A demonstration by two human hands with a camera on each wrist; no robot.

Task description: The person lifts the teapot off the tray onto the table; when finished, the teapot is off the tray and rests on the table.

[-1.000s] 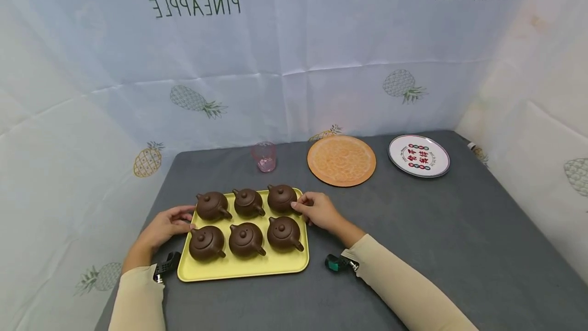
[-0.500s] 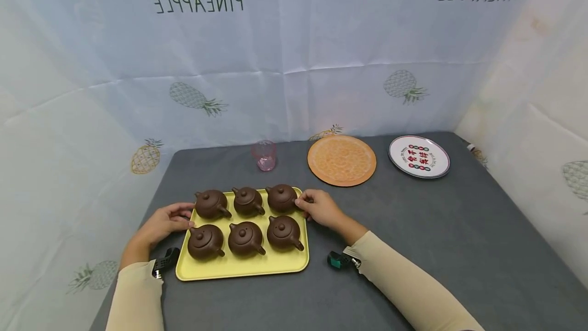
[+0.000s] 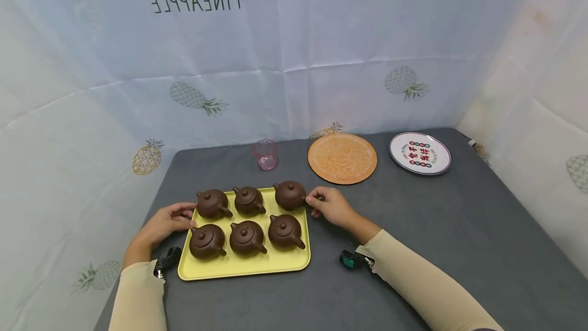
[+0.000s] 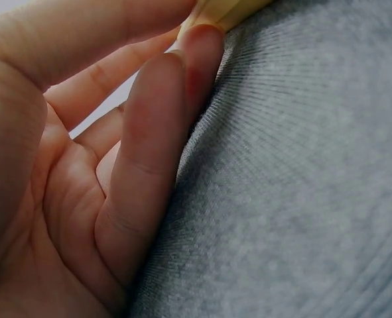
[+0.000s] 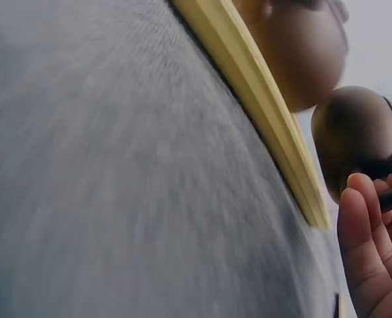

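Note:
In the head view, a yellow tray (image 3: 239, 270) carries several small brown teapots, two rows deep. My right hand (image 3: 337, 209) pinches the back right teapot (image 3: 290, 196) by its handle, thumb and fingers meeting at it. That same teapot (image 5: 358, 132) stands clear of the tray's rim (image 5: 262, 99) in the right wrist view, fingers (image 5: 356, 218) at its handle. At the tray's left edge, my left hand (image 3: 163, 225) grips the rim, with curled fingers (image 4: 149, 126) close to the grey cloth in the left wrist view.
Behind the tray stands a pink clear cup (image 3: 265, 155). To its right lies a round orange mat (image 3: 342, 159), then a white plate (image 3: 420, 153) with red lettering. A pineapple-print curtain (image 3: 294, 80) closes off the back and sides of the grey-covered table (image 3: 413, 229).
My right hand has gone from reaching the back right teapot to pinching its handle, and the teapot has shifted right and slightly up in the view. My left hand stays at the tray.

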